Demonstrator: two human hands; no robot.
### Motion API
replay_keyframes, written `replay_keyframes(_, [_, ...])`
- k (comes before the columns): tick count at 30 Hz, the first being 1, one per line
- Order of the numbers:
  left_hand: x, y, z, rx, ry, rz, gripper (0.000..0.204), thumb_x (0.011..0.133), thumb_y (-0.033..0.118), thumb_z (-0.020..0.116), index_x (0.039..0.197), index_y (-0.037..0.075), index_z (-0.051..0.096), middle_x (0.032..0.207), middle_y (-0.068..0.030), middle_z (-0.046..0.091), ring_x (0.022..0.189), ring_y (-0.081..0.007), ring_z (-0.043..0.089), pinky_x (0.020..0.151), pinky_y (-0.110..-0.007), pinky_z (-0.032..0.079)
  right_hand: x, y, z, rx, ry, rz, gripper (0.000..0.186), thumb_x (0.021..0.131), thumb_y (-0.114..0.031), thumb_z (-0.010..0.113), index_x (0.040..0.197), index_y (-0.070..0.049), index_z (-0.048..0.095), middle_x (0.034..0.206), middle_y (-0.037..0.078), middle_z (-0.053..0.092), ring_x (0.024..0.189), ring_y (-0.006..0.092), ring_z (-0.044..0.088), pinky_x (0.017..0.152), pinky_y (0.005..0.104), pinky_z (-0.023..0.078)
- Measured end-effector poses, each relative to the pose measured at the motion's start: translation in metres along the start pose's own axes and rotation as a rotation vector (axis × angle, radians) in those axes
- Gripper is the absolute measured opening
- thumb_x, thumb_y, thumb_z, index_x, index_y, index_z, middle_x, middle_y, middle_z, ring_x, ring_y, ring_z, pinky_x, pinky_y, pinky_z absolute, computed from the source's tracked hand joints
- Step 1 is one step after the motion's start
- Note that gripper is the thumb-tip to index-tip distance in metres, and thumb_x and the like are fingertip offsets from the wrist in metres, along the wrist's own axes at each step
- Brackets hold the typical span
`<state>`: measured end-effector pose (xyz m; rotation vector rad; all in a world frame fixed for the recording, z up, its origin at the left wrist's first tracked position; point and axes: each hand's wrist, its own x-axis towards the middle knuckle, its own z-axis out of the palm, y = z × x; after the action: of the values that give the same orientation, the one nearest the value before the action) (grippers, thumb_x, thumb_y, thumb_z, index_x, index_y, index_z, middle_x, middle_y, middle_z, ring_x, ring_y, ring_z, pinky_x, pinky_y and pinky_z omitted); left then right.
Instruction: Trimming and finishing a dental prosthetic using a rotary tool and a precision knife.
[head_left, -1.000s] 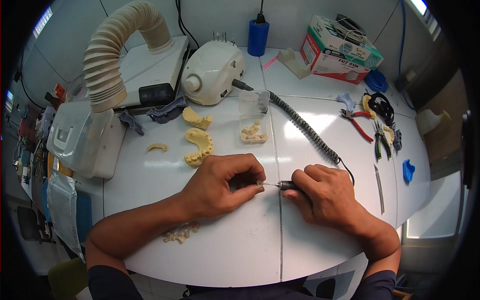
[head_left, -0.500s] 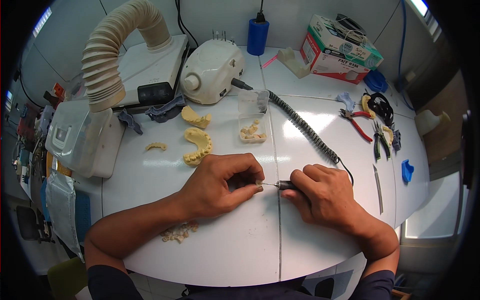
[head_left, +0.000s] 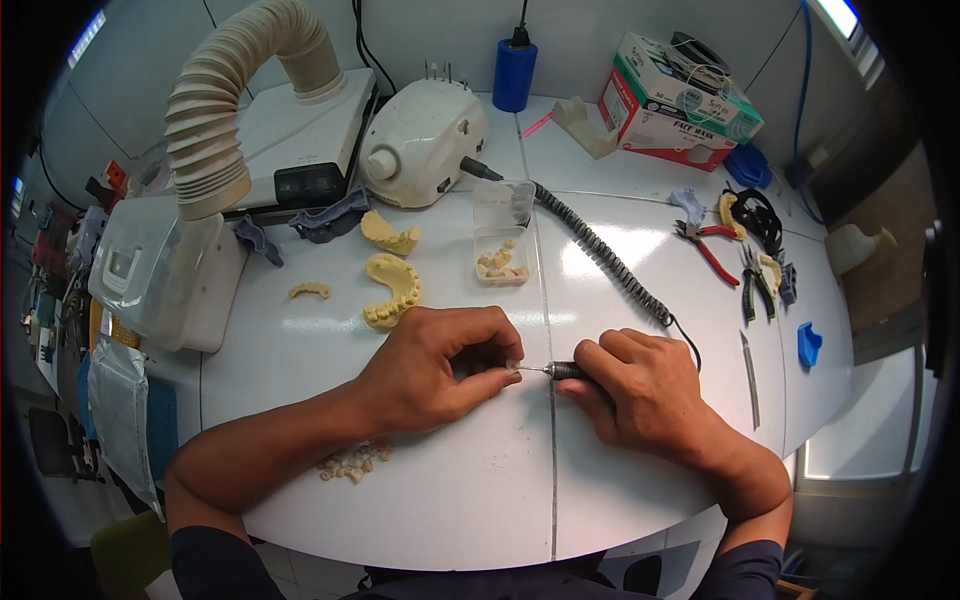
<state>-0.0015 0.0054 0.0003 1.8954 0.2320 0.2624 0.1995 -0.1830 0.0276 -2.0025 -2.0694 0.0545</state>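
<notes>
Between the thumb and fingertips of my left hand (head_left: 430, 372) is a small pale tooth-like piece (head_left: 514, 367), partly hidden by the fingers. My right hand (head_left: 645, 392) is closed around a dark rotary handpiece (head_left: 567, 370). Its thin metal bur (head_left: 532, 369) points left and reaches the piece, though contact is too small to make out. Just beyond my left hand lies a yellow dental arch model (head_left: 400, 290), with another yellow model (head_left: 388, 235) behind it. A short yellow tooth strip (head_left: 309, 290) is to their left. Pale fragments (head_left: 353, 463) are heaped beside my left forearm.
A clear open box (head_left: 502, 281) holds small pale pieces. The coiled cord (head_left: 600, 255) runs back to a white control unit (head_left: 425, 140). A ribbed hose (head_left: 205, 130) arches at back left. Red-handled pliers (head_left: 712, 250), black-green pliers (head_left: 757, 285) and a metal blade (head_left: 750, 380) lie right.
The view has shifted slightly, so most things sit a little further left. Both hands keep the same grip and hardly move.
</notes>
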Motion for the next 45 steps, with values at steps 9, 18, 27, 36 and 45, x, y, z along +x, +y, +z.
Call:
replay_keyframes(9, [0.0004,-0.0017,0.0008,0.0,-0.001,0.016,0.015,0.091,0.004,0.081,0.104,0.001,0.073,0.096,-0.0066,0.077,0.087,-0.0116,0.074,0.079,-0.028,0.06,0.0,-0.0005,-0.0004,0.0,0.001,-0.003,0.032,0.103,-0.04,0.074,0.09,-0.011,0.067,0.067,0.005,0.062,0.058,0.0245,0.068,0.049,0.0387,0.049])
replay_keyframes(18, [0.0004,-0.001,0.0009,0.003,-0.005,0.005,0.015,0.091,0.003,0.081,0.104,0.001,0.074,0.095,-0.0062,0.077,0.087,-0.0111,0.073,0.079,-0.027,0.06,-0.0001,-0.0004,0.0005,0.002,-0.005,-0.003,0.032,0.102,-0.039,0.075,0.09,-0.011,0.067,0.067,0.005,0.062,0.059,0.0249,0.067,0.049,0.039,0.048])
replay_keyframes(27, [0.0005,-0.0007,0.0006,0.004,-0.015,0.002,0.015,0.092,0.004,0.081,0.104,0.001,0.074,0.094,-0.0059,0.077,0.086,-0.0107,0.073,0.079,-0.027,0.059,-0.0006,-0.0002,0.0014,0.003,0.003,-0.002,0.032,0.101,-0.039,0.075,0.09,-0.01,0.067,0.067,0.005,0.061,0.058,0.025,0.067,0.049,0.0392,0.048])
replay_keyframes(36, [0.0005,-0.0008,0.0004,0.005,-0.018,0.002,0.014,0.092,0.003,0.08,0.104,0.001,0.074,0.094,-0.0056,0.077,0.086,-0.0101,0.072,0.077,-0.027,0.059,-0.0005,-0.0003,0.0007,-0.006,-0.008,-0.007,0.032,0.102,-0.039,0.075,0.09,-0.01,0.067,0.068,0.005,0.062,0.06,0.0245,0.068,0.05,0.0389,0.049])
replay_keyframes(45, [0.0007,-0.0004,0.0023,-0.004,0.003,0.04,0.012,0.093,0.002,0.079,0.101,-0.002,0.071,0.089,-0.0091,0.075,0.08,-0.0133,0.073,0.075,-0.03,0.059,-0.0005,-0.0003,0.0004,0.002,-0.008,0.0,0.032,0.102,-0.039,0.075,0.09,-0.01,0.067,0.068,0.005,0.062,0.059,0.0244,0.068,0.05,0.0387,0.049])
